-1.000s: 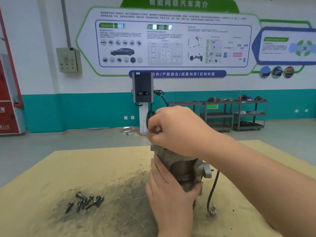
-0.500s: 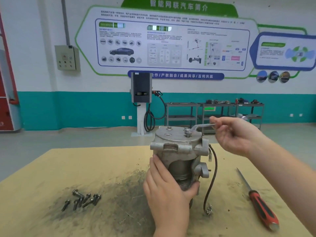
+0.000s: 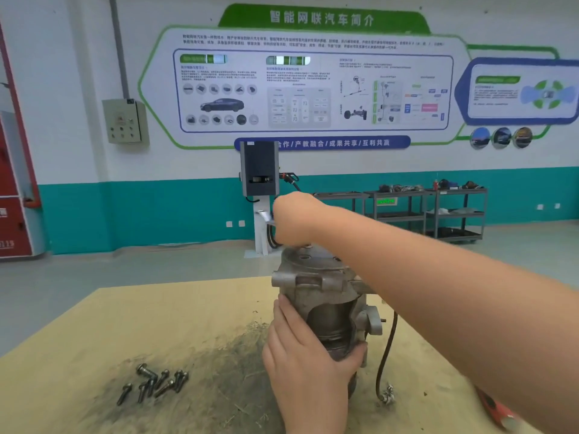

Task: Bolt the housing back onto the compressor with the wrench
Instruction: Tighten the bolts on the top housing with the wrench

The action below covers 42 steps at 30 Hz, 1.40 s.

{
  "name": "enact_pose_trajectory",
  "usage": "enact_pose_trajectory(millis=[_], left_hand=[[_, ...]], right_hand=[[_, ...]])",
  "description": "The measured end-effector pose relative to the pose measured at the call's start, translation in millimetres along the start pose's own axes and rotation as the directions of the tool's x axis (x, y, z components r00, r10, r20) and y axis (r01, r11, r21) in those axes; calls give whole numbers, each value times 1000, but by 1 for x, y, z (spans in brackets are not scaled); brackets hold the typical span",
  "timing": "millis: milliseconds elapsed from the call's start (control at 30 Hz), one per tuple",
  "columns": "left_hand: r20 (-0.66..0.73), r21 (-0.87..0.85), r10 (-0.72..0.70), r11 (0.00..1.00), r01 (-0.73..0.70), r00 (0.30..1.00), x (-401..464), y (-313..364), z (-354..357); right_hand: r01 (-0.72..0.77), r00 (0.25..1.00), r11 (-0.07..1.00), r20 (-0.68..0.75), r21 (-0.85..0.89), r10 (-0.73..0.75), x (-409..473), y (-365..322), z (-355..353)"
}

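The grey metal compressor (image 3: 326, 296) stands upright on the table, its housing cap (image 3: 308, 258) on top. My left hand (image 3: 308, 364) wraps around the lower body from the near left side. My right hand (image 3: 294, 219) is above the far left of the cap and grips the silver wrench (image 3: 264, 216), whose free end sticks out to the left of my fist. The wrench head and the bolt under it are hidden behind my hand. My right forearm crosses over the compressor from the right.
Several loose dark bolts (image 3: 153, 382) lie on the stained tabletop (image 3: 125, 324) at the near left. A black cable (image 3: 387, 355) hangs from the compressor's right side. A red-handled screwdriver (image 3: 498, 411) lies at the near right, partly under my arm. Shelving carts (image 3: 429, 211) stand by the far wall.
My right hand has swung the wrench from the right side of the cap round to the far left. My left hand has stayed on the compressor body.
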<state>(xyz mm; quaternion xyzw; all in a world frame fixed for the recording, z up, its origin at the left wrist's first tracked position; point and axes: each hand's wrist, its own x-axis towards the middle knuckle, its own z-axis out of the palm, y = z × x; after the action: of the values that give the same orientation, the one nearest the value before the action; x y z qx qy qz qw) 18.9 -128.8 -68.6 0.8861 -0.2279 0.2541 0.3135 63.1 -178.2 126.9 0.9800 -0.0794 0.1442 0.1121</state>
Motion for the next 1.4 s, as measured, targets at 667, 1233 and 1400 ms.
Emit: enact_pose_trajectory(millis=[667,1233,1400], left_hand=[[-43,-7,-15,1000,14,999,-3,-1,2],[-35,8,2,1000,-2,999,-1,-5,4],[-51,17,-2,1000,3,999,-2,-4,3]], right_hand=[[372,793,692,-600,618,110,-145,36,40],[-249,852,-835,521,490,52,-25,99,39],[-42,898,-820,381,571,219,-109,110,52]])
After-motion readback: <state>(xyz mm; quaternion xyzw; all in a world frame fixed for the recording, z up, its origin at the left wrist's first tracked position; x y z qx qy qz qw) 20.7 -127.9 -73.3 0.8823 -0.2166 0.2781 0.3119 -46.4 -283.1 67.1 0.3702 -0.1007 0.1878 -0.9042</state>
